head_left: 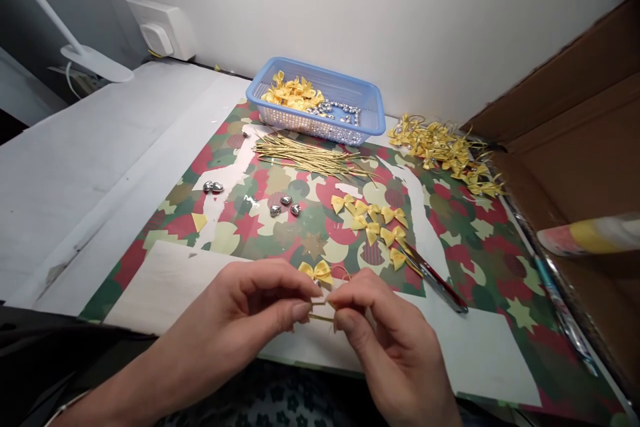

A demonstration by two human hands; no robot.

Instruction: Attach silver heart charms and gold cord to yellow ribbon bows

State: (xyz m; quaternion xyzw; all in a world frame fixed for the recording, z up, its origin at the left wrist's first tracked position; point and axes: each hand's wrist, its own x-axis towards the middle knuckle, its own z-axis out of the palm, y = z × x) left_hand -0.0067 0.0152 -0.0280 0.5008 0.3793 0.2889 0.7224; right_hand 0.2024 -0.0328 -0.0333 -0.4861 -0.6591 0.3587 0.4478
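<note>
Between my hands, near the front edge of the table, stretches a thin gold cord. My left hand pinches it between thumb and fingers, and my right hand pinches it a short way to the right. Just behind the fingertips is a yellow ribbon bow, with a bit of silver showing under it; whether the cord is joined to it I cannot tell. Several loose yellow bows lie beyond my right hand, beside tweezers. Three silver beads rest farther back.
A blue basket holding yellow bows and silver beads stands against the wall. In front of it lies a bundle of gold cords. Finished-looking bows are piled at right, next to a cardboard box. A pen lies at the right edge.
</note>
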